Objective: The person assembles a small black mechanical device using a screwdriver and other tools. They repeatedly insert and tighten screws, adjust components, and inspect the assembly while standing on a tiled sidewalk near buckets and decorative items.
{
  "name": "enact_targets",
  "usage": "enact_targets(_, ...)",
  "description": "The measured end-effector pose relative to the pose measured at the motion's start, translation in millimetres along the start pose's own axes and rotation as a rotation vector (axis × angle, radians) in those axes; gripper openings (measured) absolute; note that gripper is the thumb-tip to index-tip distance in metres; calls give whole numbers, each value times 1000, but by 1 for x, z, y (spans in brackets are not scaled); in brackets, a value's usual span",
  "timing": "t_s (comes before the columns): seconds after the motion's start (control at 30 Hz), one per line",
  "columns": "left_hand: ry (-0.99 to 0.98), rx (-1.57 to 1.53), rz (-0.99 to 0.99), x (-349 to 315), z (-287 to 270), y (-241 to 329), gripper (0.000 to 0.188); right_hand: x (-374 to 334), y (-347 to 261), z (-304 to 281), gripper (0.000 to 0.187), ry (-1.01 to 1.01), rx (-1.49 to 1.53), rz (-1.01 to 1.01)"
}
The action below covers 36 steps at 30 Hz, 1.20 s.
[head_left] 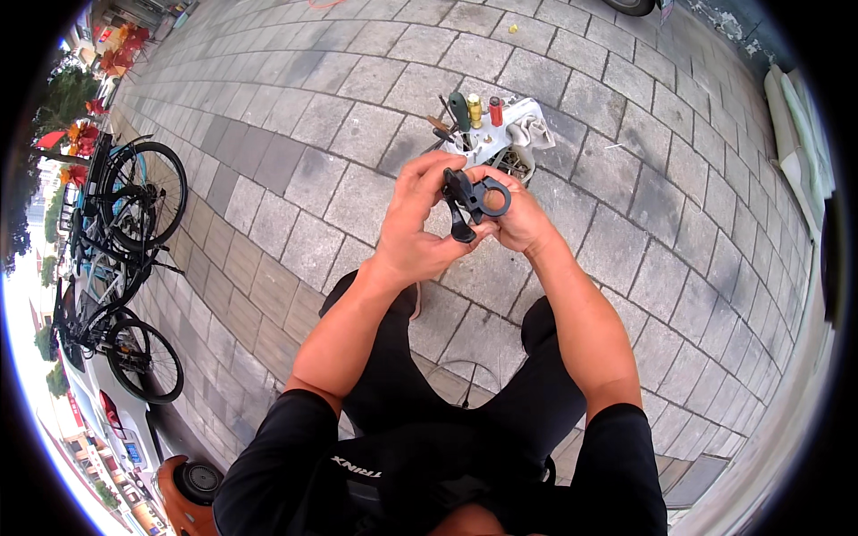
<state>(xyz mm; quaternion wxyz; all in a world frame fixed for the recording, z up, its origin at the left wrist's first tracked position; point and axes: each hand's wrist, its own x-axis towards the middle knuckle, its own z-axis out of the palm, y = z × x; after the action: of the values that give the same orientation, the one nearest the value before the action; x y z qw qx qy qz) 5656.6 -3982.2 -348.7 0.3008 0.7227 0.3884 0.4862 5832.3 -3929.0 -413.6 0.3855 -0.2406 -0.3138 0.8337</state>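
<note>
Both my hands hold a black bicycle shift lever (pixel 462 196) up in front of me, over the paving between my knees. Its round clamp ring (pixel 492 196) faces me on the right side, and a short paddle hangs down from the body. My left hand (pixel 416 214) grips the lever from the left, with fingers on top and thumb underneath. From the right, my right hand (pixel 518 214) closes on it behind the clamp ring; part of these fingers is hidden by the lever.
Beyond my hands stands a white tool caddy (pixel 490 141) with screwdrivers and a grey rag (pixel 533 132). A thin cable loop (pixel 471 368) lies between my feet. Bicycles (pixel 134 259) are parked at left, with cars (pixel 188 482) behind them. Rolled sheets (pixel 791 147) lean at far right.
</note>
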Motion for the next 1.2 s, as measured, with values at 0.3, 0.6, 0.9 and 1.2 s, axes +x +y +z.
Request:
enact_targets(0.3, 40, 77, -18, -2, -2, 0, 80, 1, 3, 0, 23, 22, 86, 33)
enact_targets(0.6, 287, -161, -10, -4, 12, -9, 73, -5, -6, 11, 17, 71, -66, 42)
enact_targets(0.9, 611, -1251, -596, 21, -15, -19, 28, -5, 5, 45, 11, 330, -553, -416)
enact_targets(1.2, 611, -1326, -688, 23, -11, -20, 28, -16, -12, 62, 8, 387, -1000, -662)
